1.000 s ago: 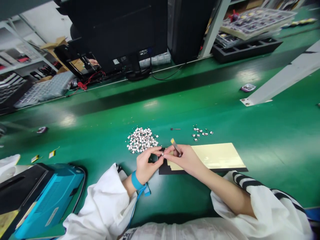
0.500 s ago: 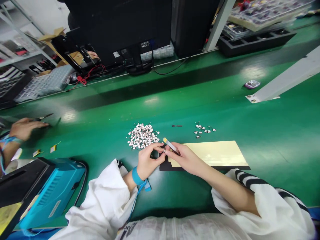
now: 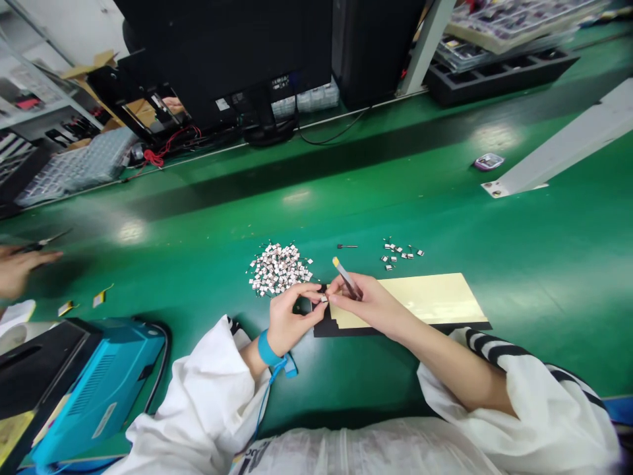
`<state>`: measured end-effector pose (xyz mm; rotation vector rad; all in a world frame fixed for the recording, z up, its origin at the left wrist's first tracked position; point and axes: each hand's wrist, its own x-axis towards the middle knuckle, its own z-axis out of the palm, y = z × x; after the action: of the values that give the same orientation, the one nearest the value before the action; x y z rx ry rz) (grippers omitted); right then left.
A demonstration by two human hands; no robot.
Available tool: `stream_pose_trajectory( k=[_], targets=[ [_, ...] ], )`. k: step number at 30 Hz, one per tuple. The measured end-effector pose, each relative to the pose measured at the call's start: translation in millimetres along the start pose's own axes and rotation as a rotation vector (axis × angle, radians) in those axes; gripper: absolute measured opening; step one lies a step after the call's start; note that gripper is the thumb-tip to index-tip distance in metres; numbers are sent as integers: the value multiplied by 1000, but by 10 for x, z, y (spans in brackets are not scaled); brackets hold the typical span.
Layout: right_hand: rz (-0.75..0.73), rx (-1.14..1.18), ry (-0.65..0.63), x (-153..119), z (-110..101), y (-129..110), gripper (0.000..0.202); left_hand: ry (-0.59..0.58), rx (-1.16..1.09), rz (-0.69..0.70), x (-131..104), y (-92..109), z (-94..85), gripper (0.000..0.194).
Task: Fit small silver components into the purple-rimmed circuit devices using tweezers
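Left hand: the bare left hand [image 3: 289,320], with a bright blue fabric wristband [image 3: 267,348], has its grip pinching a small white rectangular part [image 3: 324,298] between thumb and forefinger; the other fingers are curled or hidden.
Right hand: the bare right hand [image 3: 366,300] has its grip closed round a slim grey strip-like tool with a yellow end [image 3: 348,282], yellow end pointing up and away; its fingertips meet the left hand's at the part (whether they touch it, I cannot tell).
White part: held just above the left end of a flat black board [image 3: 326,326]; a glossy pale yellow sheet [image 3: 430,297] covers most of that board.
Pile: a dense heap of small white parts with dark leads [image 3: 279,269] lies on the glossy green counter [image 3: 306,214], just beyond the left hand.
Loose group: a scattering of similar white parts [image 3: 399,250] lies beyond the sheet; a short thin dark rod [image 3: 347,246] lies between heap and scattering.
Left edge: a co-worker's blurred hand [image 3: 20,269] holds a slim dark tool [image 3: 44,242], well apart; nearer stands a turquoise and black boxy device [image 3: 111,376].
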<state>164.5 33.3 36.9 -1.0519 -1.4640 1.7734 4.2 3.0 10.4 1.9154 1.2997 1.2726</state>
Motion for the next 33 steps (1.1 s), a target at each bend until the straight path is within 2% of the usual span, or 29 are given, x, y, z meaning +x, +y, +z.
stream_pose_trajectory(
  k=[3,5,8,12,15,16,17,19,21,23,25,28,30,33],
  targets=[
    [18,6,38,-2,19,-17,24,-20,9,13,-5,12,6,26],
    [8,-88,79,2,10,1,24,-50,17,32,27,28,2,27],
    [-57,-466,244,17,-141,28,15,-143,186,127,165,27,-28,27],
    [-85,-1071,557,31,-520,6,9,-187,684,226,446,-74,-74,21],
    [-184,-1190,691,23,-642,-18,12,-182,813,200,585,-188,-67,20],
    [-215,-1164,663,17,-620,-19,13,-191,837,197,607,-220,-58,18],
    [-220,-1120,583,7,-571,-17,12,-203,856,197,618,-246,-49,16],
    [-188,-1010,319,-21,-422,-7,6,-225,873,205,623,-273,-36,14],
    [-168,-926,56,-69,-258,2,15,-229,864,217,622,-260,-37,15],
    [-193,-927,-106,-136,-125,2,17,-209,840,230,621,-206,-53,15],
    [-200,-1025,-182,-210,-32,-1,14,-167,774,246,605,-123,-80,16],
    [-167,-1279,-218,-300,57,4,15,-102,509,207,517,1,-126,16],
    [-170,-1410,-236,-332,101,14,14,-83,297,114,413,49,-144,16],
    [-192,-1440,-246,-342,145,33,16,-98,112,-44,241,49,-136,19]
  ],
)
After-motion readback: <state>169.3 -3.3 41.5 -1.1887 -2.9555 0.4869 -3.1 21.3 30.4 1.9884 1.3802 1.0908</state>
